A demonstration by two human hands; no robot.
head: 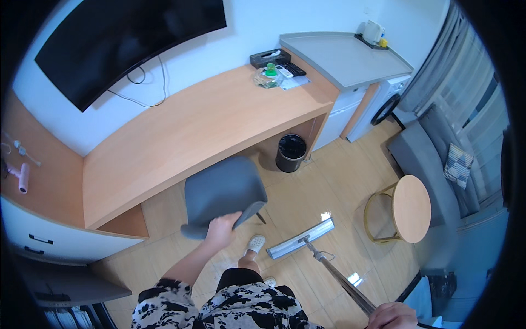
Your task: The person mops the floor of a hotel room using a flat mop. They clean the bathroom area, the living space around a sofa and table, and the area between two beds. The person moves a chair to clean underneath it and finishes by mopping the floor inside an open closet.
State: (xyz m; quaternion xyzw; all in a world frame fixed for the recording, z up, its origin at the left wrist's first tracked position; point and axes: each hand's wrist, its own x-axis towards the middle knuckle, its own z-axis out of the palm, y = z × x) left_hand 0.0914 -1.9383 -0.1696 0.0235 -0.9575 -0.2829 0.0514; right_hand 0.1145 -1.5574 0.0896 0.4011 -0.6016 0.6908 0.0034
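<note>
My left hand (pixel 221 231) grips the top of the backrest of a grey chair (pixel 224 189), which stands partly under the edge of a long wooden desk (pixel 181 127). At the lower right, my right hand (pixel 392 316) is closed around the metal pole (pixel 345 279) of a flat mop. The pole slants down to the wide mop head (pixel 302 238), which lies on the shiny tiled floor (pixel 328 185) to the right of my feet. I wear white clogs with holes (pixel 256 243).
A black waste bin (pixel 291 152) stands under the desk's right end. Further right are a round side table (pixel 412 209), a grey sofa (pixel 423 164) and a front-loading washing machine (pixel 378 107). On the desk are a tissue box (pixel 270 58), remotes (pixel 294 70) and a glass bowl (pixel 267 79).
</note>
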